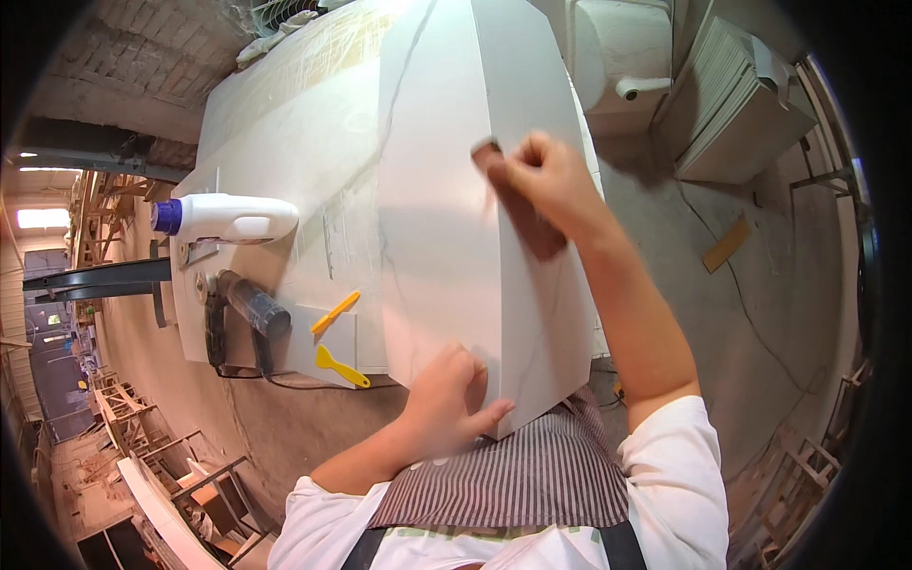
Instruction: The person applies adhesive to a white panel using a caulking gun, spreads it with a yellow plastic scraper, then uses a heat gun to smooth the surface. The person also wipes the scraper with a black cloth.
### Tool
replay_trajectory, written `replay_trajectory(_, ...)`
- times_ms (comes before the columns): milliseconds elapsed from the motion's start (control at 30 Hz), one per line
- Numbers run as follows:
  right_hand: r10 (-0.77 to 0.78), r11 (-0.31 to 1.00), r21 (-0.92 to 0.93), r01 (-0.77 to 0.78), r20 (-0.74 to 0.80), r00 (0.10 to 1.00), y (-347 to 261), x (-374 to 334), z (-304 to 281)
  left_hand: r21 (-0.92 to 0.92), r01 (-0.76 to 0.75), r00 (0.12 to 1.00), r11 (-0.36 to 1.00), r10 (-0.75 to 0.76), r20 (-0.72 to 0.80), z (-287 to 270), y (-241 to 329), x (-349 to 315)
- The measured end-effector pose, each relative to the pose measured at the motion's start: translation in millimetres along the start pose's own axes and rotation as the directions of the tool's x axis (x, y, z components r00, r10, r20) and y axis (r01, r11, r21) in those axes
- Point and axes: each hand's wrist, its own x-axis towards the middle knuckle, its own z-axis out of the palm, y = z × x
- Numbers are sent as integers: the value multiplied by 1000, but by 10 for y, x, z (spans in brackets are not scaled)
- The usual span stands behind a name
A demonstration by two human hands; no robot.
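A long white panel piece (442,247) with faint grey veining lies in front of me, its two faces meeting at a lengthwise ridge. My right hand (551,180) is closed on a brown strip of sandpaper (529,218), which lies along the ridge and the right face; both are somewhat blurred. At the near end of the panel, my left hand (446,394) rests on the surface. Its fingers are bent and partly hidden, while the thumb stretches out apart from them over the ridge.
Left on the white worktable (332,133) are a white bottle with a blue cap (242,218), a dark angle grinder (255,306), a yellow utility knife (335,312) and a yellow scraper (340,367). Stacked panels (731,104) stand at right; a cable (750,304) crosses the floor.
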Motion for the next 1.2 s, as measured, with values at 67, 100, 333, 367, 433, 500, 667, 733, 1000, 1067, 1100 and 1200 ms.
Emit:
replay_trajectory(67,82,992,-99,-75,73,994,-4,-429,103,-9,23,1000,1000,-23,-3,-24,-14,-8)
replay_trajectory(100,-18,997,-69,27,139,990,113,-587,95,-4,30,1000,1000,-30,-1,-38,5,-20)
replay_trajectory(333,-35,999,19,36,-27,999,-53,162,-40,-5,-15,1000,1000,15,-7,-26,33,40)
replay_trajectory(367,-45,999,27,46,-29,999,-76,145,-49,2,-2,1000,1000,2,-2,-29,47,49)
replay_trajectory(433,-82,991,-104,85,36,996,159,-166,62,6,42,999,999,-42,-6,-29,28,19)
replay_trajectory(500,28,998,-62,-19,158,987,107,-561,91,12,51,999,999,-51,-6,-8,-19,-27)
replay_trajectory(667,-64,997,-37,63,-18,998,-25,264,-84,-4,173,981,985,-172,85,-34,79,25)
replay_trajectory(733,-93,996,-8,93,-15,996,-37,342,-74,-10,175,982,985,-174,70,-44,92,30)
replay_trajectory(1000,-4,991,-131,16,89,996,-9,-289,63,37,209,974,977,-212,86,-56,99,10)
replay_trajectory(1067,-9,999,-51,9,3,1000,-96,159,-43,37,209,971,977,-211,110,-62,138,64)
replay_trajectory(1100,-57,997,41,58,-14,998,-74,301,-29,24,238,964,971,-239,117,-69,141,61)
replay_trajectory(1200,-130,986,-108,130,2,992,102,-151,49,-301,333,941,894,-334,50,-97,-62,-6)
